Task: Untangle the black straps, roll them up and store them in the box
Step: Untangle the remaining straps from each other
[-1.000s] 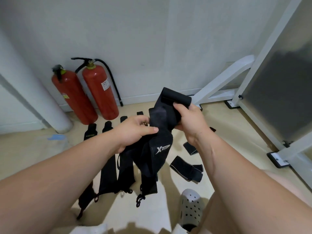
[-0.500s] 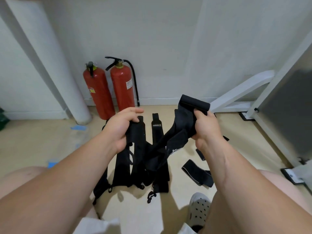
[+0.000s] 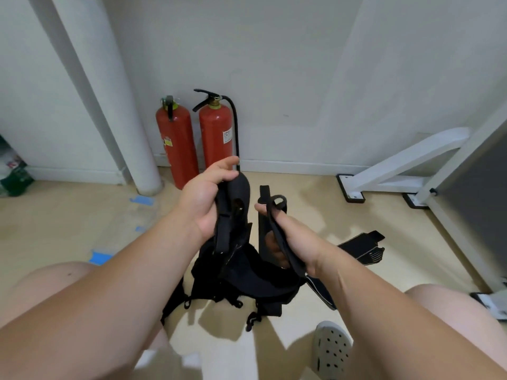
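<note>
The left hand (image 3: 205, 207) grips the top of a wide strap (image 3: 242, 193), fingers curled round it. The right hand (image 3: 295, 239) pinches a narrow strap (image 3: 275, 223) that ends in a small loop above the thumb. Both straps run down into the tangled bundle of black straps (image 3: 247, 278), which hangs between the forearms above the floor (image 3: 82, 215). A loose strap (image 3: 359, 246) lies flat to the right. Two fire extinguishers (image 3: 178, 149) stand against the wall.

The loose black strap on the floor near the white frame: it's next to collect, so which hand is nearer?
Right. The right hand, gripping a thin strap, is just left of the loose strap; the left hand, gripping the bundle, is farther left.
</note>
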